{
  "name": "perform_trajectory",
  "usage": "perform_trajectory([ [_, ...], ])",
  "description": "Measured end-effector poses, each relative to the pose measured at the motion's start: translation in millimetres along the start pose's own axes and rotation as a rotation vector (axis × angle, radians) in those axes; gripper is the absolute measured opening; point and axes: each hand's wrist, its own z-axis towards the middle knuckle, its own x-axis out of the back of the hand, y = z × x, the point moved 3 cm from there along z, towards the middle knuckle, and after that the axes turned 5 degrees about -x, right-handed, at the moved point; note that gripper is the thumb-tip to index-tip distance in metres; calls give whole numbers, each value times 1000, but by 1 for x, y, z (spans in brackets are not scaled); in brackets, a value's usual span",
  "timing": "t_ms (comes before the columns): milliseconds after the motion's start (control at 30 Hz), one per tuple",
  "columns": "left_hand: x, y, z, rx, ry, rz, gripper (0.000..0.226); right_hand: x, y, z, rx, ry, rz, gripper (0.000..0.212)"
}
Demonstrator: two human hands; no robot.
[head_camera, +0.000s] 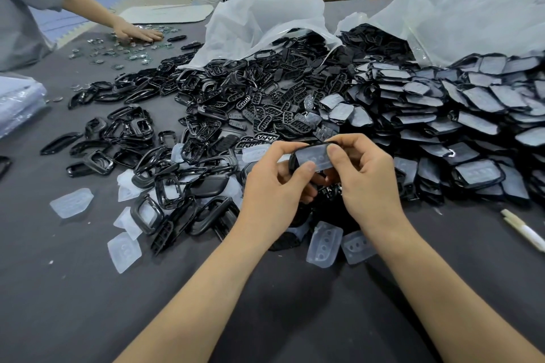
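Right now I hold both hands just above the table (73,303), at the centre of my view: the left hand (274,186) pinches the black frame (312,143), thumb curled onto its face, and the right hand (365,177) grips its right end, thumb pressing the clear button pad (314,158) into it. I judge the piece sits between two thumbs so the soft pad seats evenly in the rim. At three o'clock fitted pieces (472,127) lie shingled, close enough to take this one; bare frames (165,186) heap at nine o'clock, spare pads (324,244) at six. The frame's underside and the lower fingers are hidden behind the hands, so I cannot tell whether the pad is fully seated.
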Motion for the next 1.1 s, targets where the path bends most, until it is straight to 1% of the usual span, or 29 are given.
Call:
perform_trajectory([
  [200, 0, 0, 0, 55, 7, -94, 20, 0, -2, -2, 27, -2, -33, 9],
  [333, 0, 1, -1, 54, 34, -59, 11, 1, -3, -2, 67, -14, -53, 8],
  [467, 0, 1, -1, 68, 53, -36, 15, 0, -3, -3, 108, -23, -67, 16],
  [567, 1, 1, -1, 62, 67, -11, 16, -1, -3, -3, 132, -21, -86, 13],
  [667, 2, 0, -1, 35, 65, 42, 18, -2, -2, -3, 128, -15, -100, 8],
  [800, 2, -1, -2, -8, 68, 107, 16, -1, -2, -3, 99, -20, -80, 8],
  [867, 2, -1, -3, -107, 52, 249, 18, -1, -2, -2, 92, -21, -78, 9],
  [933, 1, 2, -5, -213, -1, 409, 33, 0, -2, -2, 87, -22, -90, 9],
  [967, 0, 3, -5, -224, -22, 427, 37, 1, -1, -1, 79, -27, -86, 9],
  [1033, -1, 4, -5, -207, -33, 389, 35, 1, -1, -1, 74, -38, -86, 10],
  [1100, -2, 5, -5, -174, -37, 280, 32, 1, -2, -1, 88, -44, -103, 11],
])
